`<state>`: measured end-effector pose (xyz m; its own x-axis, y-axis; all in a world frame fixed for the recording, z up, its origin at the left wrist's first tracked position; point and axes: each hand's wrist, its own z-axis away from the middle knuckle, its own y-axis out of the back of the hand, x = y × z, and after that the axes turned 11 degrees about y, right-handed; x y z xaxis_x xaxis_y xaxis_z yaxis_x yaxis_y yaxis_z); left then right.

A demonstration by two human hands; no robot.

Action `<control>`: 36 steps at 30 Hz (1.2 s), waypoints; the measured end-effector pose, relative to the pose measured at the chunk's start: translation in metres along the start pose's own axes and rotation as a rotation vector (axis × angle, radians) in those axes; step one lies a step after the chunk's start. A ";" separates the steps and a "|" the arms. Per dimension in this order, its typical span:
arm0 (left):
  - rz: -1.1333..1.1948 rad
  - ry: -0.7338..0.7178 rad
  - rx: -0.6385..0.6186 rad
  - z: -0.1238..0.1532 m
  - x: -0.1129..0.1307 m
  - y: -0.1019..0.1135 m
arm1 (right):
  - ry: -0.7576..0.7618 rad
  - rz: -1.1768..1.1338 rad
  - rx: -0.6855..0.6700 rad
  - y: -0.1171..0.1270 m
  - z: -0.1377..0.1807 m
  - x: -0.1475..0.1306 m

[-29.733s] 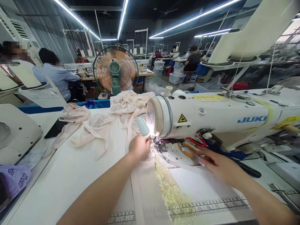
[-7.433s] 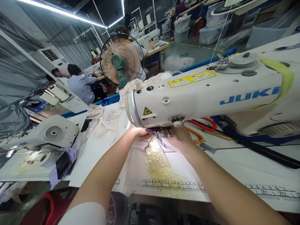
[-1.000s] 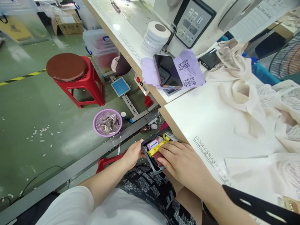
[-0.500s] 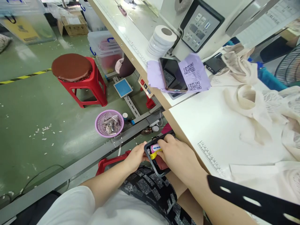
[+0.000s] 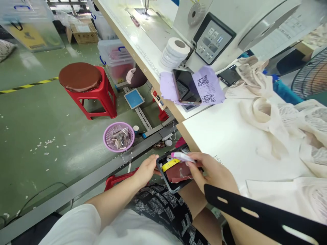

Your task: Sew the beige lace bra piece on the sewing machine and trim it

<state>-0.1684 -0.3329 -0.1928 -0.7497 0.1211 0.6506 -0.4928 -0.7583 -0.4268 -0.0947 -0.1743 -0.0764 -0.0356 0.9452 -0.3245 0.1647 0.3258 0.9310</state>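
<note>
Below the table edge, my left hand [image 5: 146, 170] grips the left end of a dark grey drawer-like tray [image 5: 166, 184], its fingers partly hidden under the rim. My right hand [image 5: 214, 172] pinches a small pink-and-white packet [image 5: 182, 157] between thumb and fingers, over the tray's right part. In the tray lie a yellow measuring tape [image 5: 170, 164] and a reddish-brown folded piece [image 5: 178, 173]. Other small items at its far end are too small to name.
On the table are a phone [image 5: 187, 86] on purple paper, stacked white tape rolls [image 5: 175, 52], a sewing machine [image 5: 222, 20] and cream fabric pieces [image 5: 274, 126]. A red stool [image 5: 102, 92] and a purple basket [image 5: 108, 144] stand on the floor. A black slotted strip [image 5: 263, 214] crosses the lower right.
My right hand has lifted the packet out of the tray and moved right, uncovering the measuring tape and the reddish-brown piece. My left hand stays on the tray.
</note>
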 end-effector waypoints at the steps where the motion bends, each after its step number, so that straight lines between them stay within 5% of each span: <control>1: -0.123 -0.107 0.099 0.003 0.005 0.004 | -0.066 -0.032 0.049 0.006 0.004 -0.001; 3: -0.418 -0.462 0.335 0.015 0.017 0.009 | -0.201 -0.123 0.075 0.019 0.013 -0.004; 5: -0.696 -0.879 0.428 0.034 0.029 0.008 | -0.276 -0.243 0.023 0.027 0.025 -0.009; 8: -1.078 -1.172 0.152 0.062 0.041 -0.009 | -0.213 -0.367 -0.026 0.030 0.046 -0.020; 11: -1.267 -1.174 -0.040 0.077 0.038 -0.032 | -0.134 -0.413 0.015 0.027 0.066 -0.035; 15: -1.188 -1.029 -0.164 0.080 0.022 -0.046 | -0.198 -0.440 0.197 0.027 0.090 -0.051; 23: -1.105 -1.007 -0.248 0.091 -0.002 -0.068 | -0.096 -0.444 0.404 0.031 0.135 -0.060; 36: -1.446 -1.548 -0.096 0.116 0.001 -0.098 | -0.256 -0.174 0.692 0.023 0.175 -0.071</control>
<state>-0.0698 -0.3323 -0.0775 0.9468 -0.0886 0.3095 -0.2982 -0.6033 0.7396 0.0841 -0.2373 -0.0611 0.0979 0.8196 -0.5645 0.7614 0.3035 0.5728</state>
